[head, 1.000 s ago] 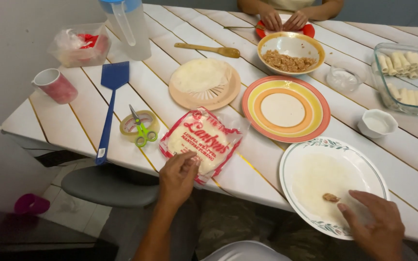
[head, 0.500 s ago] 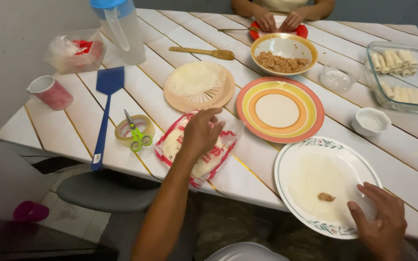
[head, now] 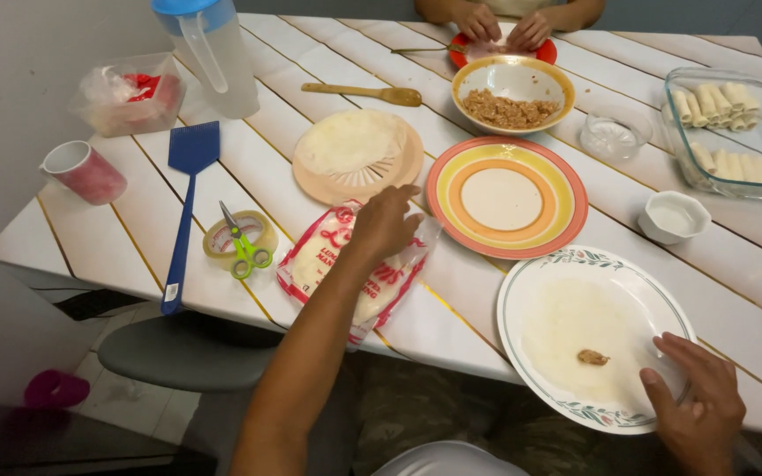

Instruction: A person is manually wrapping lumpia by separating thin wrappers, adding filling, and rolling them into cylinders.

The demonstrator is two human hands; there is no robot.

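White-painted planks with thin gold seams make up our worktop (head: 522, 264). Our left hand (head: 385, 222) rests fingers apart on the crinkly plastic wrapper packet (head: 354, 273) near the front edge. Our right hand (head: 694, 405), fingers loosely spread, touches the rim of the round floral plate (head: 531, 282) at the front right, where a thin translucent wrapper (head: 575, 326) lies under a small brown lump of filling (head: 592, 357).

Blue spatula (head: 189, 198); green scissors (head: 244, 248); pink cup (head: 85, 172); wooden spoon (head: 363, 92).
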